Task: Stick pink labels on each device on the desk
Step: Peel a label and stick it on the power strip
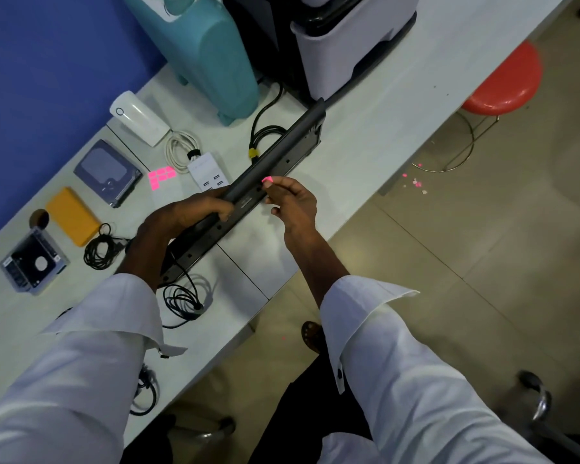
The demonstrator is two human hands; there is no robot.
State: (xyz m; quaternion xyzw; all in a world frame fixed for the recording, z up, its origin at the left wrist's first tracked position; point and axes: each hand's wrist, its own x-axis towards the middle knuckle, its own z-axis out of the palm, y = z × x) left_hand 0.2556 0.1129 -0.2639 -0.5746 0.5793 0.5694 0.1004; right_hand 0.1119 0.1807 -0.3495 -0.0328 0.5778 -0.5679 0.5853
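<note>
A long black flat device point(282, 152) stands tilted on its edge across the white desk point(365, 128). My left hand point(181, 219) grips its near part from above. My right hand point(290, 199) pinches a small pink label point(267, 179) at the fingertips, right against the device's side face. A sheet of pink labels point(161, 177) lies on the desk to the left, beside a white USB power strip point(208, 172).
On the desk's left lie a hard drive point(106, 170), an orange box point(72, 216), a drive caddy point(32, 264), a white power bank point(138, 117) and coiled black cables point(98, 251). A teal machine point(201, 45) and a printer point(342, 38) stand behind. A red stool point(506, 82) stands on the floor at right.
</note>
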